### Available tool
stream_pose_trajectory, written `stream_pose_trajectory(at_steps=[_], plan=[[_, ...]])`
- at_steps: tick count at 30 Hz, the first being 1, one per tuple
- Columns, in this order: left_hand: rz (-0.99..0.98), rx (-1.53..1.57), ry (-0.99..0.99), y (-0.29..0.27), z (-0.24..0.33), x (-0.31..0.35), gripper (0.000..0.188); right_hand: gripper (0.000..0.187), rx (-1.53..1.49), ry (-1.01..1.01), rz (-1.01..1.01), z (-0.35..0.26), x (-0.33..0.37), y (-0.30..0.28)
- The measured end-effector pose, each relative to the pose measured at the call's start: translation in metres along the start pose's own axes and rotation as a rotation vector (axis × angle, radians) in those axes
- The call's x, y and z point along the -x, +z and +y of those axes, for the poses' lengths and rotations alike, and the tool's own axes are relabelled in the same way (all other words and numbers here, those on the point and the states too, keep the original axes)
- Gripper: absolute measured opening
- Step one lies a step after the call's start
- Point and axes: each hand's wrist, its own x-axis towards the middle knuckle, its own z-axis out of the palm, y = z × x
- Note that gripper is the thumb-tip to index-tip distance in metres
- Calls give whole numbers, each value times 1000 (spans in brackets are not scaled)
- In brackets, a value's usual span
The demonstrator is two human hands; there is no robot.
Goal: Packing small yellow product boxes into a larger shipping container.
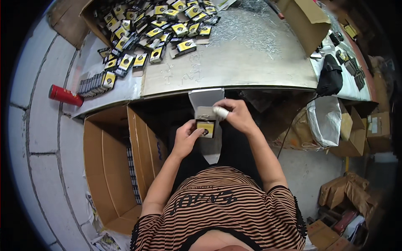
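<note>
Over my lap, my left hand (186,138) grips a small black and yellow box (206,124), its thumb pressed on the front. The box's pale top flap stands up, and small silvery bits show at the opening. My right hand (239,116) is closed at the flap's right edge, with a white wrap around one finger; its fingertips are partly hidden. Just ahead of both hands is the table's front edge. On the table lies a large heap of similar boxes (180,29), some with flaps raised, and many thin silvery metal pieces (247,31) are scattered right of it.
A row of boxes (95,84) and a red cylinder (66,95) sit at the table's left corner. A tall open carton (104,167) stands left of my legs, with boxes lined up inside. At right are a black pouch (329,75), a white sack (324,121) and cartons (378,129).
</note>
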Motion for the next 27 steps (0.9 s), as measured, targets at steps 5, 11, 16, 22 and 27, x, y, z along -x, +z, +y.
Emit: stream_pose_trajectory(at_steps=[5,11,16,22,27], plan=[[71,70,233,28,24,12,59,39,-29,-86,72,7,15,12],[115,-186,396,20,31,7,64,34,-364,-54,40,3,6,16],[181,-531,711,6,30,-4,60,51,-946,91,-179,-7,2,43],[297,-453,600,-13,24,-5,41,30,-612,130,-154,-12,-11,50],[319,15,373,-11,36,-2,56,14,-529,-13,-45,-12,-10,63]])
